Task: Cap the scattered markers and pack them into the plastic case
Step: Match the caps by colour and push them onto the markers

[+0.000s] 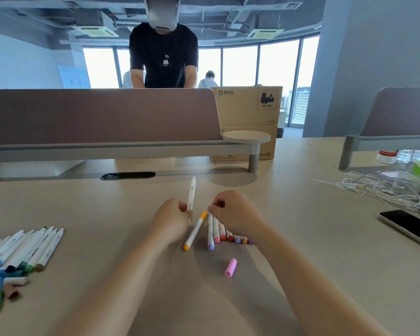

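Observation:
My left hand [174,219] grips a white marker [191,192] that points up and away from me. My right hand [233,212] is closed, its fingertips pinched just above the top ends of a row of capped markers [224,235]; what it pinches is hidden. An orange-capped marker [195,231] lies slanted between my hands. A loose pink cap [230,267] rests on the desk nearer to me. At the far left lies a pile of white markers [27,248] with several loose blue, green and brown caps [3,284]. No plastic case is in view.
A phone [409,227] lies at the right edge, behind it tangled white cables [383,187] and a water bottle [388,156]. A desk divider [102,117] and cardboard boxes [247,107] stand at the back. A person in black stands beyond the divider.

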Demonstrator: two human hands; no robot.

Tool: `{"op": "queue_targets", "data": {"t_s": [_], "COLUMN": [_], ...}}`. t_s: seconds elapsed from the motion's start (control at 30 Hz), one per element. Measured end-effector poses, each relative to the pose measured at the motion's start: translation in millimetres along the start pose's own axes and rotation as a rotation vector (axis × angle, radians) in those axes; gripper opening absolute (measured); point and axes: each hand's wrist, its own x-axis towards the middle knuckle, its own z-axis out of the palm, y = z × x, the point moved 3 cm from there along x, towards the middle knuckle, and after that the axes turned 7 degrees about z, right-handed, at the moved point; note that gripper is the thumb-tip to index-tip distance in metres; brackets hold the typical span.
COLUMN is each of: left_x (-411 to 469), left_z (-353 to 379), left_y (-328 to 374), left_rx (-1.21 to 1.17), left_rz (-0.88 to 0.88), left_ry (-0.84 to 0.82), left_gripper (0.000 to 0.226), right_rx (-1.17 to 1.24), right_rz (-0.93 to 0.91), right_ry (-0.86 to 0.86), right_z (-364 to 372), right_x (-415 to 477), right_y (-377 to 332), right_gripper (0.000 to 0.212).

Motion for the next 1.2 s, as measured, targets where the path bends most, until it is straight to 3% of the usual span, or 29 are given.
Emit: {"op": "queue_targets", "data": {"t_s": [0.17, 0.37, 0.53, 0.67, 0.83, 0.9, 1.2], "left_x": [-16, -50, -76, -89, -103, -106, -106], "left_z": [-11, -16, -24, -28, -23, -20, -22], "left_y": [14, 8, 3, 1, 1, -1, 2], "left_rx": [-0.098, -0.209, -0.248, -0.303, -0.381, -0.41, -0.413], "left_rz": [0.089, 0.064, 0.035, 0.007, -0.019, -0.026, -0.027], "left_ry": [-0.08, -0.152, -0.19, -0.215, -0.308, -0.321, -0.363], "left_gripper": [0.024, 0.005, 0.012, 0.01, 0.011, 0.009, 0.008], "right_rx": [-0.186, -0.424, -0.655, -0.496, 0.37, 0.608, 0.804], "right_rz": [0.074, 0.211, 0.256, 0.282, 0.205, 0.229, 0.156], "right_ry": [-0.156, -0.416, -0.47, -0.512, 0.001, 0.101, 0.212], "right_z": [-29, -20, 5, 12, -9, -15, -21], "right_x": [-15, -66, -63, -61, -62, -64, -69], "right_y": [-3, -12, -15, -13, -4, -1, -6], "right_gripper": [0.028, 0.04, 0.027, 0.015, 0.021, 0.018, 0.024]}}
